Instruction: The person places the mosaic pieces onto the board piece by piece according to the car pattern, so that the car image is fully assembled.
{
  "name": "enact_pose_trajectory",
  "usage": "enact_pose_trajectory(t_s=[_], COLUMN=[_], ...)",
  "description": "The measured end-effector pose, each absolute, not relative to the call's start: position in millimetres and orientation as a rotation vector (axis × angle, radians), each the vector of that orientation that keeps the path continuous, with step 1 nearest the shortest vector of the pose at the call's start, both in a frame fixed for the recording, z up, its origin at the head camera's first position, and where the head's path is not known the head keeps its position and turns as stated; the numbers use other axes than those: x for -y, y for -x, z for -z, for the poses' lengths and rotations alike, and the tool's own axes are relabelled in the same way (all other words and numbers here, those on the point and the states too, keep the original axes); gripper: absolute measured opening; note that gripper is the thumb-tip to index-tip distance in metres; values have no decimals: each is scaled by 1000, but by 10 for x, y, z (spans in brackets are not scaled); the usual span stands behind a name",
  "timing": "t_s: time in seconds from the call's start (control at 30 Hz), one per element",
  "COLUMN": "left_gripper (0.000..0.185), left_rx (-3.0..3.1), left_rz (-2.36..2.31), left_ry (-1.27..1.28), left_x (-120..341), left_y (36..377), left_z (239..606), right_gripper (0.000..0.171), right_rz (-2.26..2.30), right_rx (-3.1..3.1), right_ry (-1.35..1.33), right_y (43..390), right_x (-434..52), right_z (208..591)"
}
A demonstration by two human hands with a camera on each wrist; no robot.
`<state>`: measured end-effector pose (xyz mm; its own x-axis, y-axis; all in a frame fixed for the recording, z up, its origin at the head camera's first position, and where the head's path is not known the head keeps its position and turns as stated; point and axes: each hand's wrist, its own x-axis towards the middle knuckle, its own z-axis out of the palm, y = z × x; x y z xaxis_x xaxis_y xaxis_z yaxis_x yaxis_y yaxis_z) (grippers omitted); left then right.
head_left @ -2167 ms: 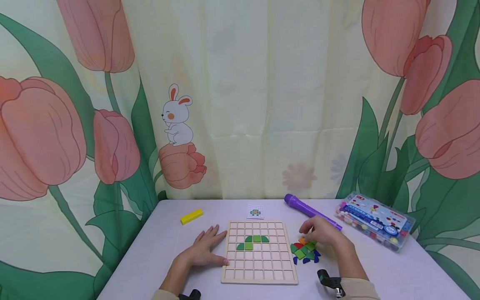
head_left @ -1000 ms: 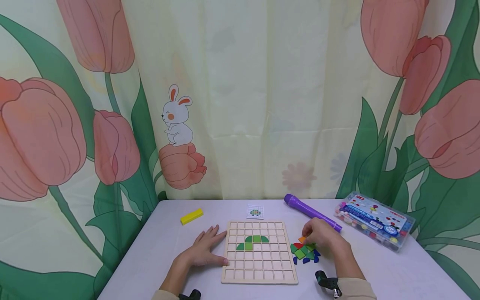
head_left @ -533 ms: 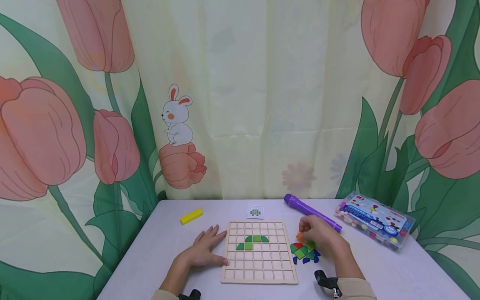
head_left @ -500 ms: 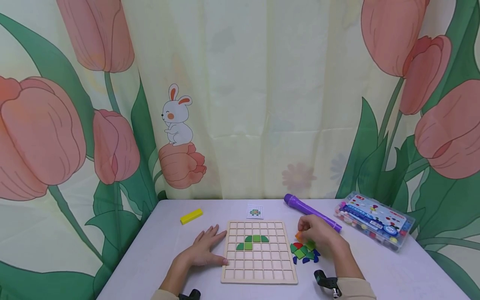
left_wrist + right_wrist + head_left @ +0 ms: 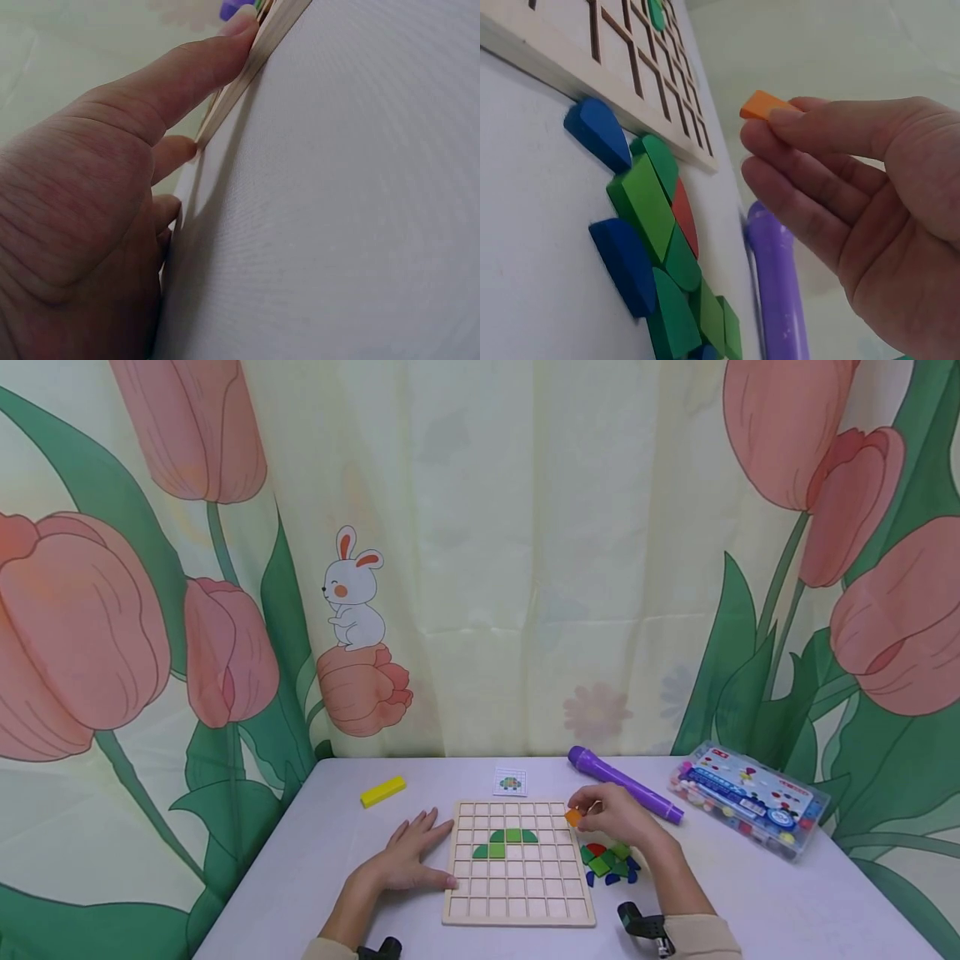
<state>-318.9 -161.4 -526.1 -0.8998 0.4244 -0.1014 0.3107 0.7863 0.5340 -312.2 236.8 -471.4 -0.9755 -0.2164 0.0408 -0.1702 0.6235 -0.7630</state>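
Note:
My right hand (image 5: 617, 812) pinches an orange block (image 5: 763, 104) between thumb and fingers, over the right edge of the wooden grid board (image 5: 517, 910). Several green pieces lie in the board's cells, squares such as the light green tile (image 5: 513, 836) and rounded ones such as the dark green tile (image 5: 530, 837). My left hand (image 5: 408, 860) lies spread at the board's left side, its thumb and fingertips touching the wooden edge. Beside the board's right edge sits a pile of loose pieces, with a red piece (image 5: 596, 849), green blocks (image 5: 641, 202) and blue blocks (image 5: 622, 262).
A small picture card (image 5: 511, 782) lies behind the board. To the far left is a yellow bar (image 5: 383, 792). A purple microphone-shaped object (image 5: 626, 783) lies behind the right hand, and a clear plastic case (image 5: 750, 802) of colourful pieces stands at the back right.
My right hand has picked the orange block out of the pile and carried it left to the board's upper right edge. The left hand stays where it was.

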Motion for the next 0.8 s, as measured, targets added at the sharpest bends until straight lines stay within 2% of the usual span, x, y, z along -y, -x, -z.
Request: enact_pose_trajectory(t_s=[0.17, 0.8], left_gripper=[105, 105], left_rx=[-2760, -2760], left_rz=[-781, -775], left_ry=[-565, -589], left_x=[1614, 1621], left_y=[3184, 3179], left_z=[5258, 5254], right_gripper=[27, 22], right_rz=[1292, 1324], right_rx=[-2817, -2792], right_ry=[373, 517], right_y=[3137, 3119], right_x=[-2305, -1875], right_z=[4717, 4771])
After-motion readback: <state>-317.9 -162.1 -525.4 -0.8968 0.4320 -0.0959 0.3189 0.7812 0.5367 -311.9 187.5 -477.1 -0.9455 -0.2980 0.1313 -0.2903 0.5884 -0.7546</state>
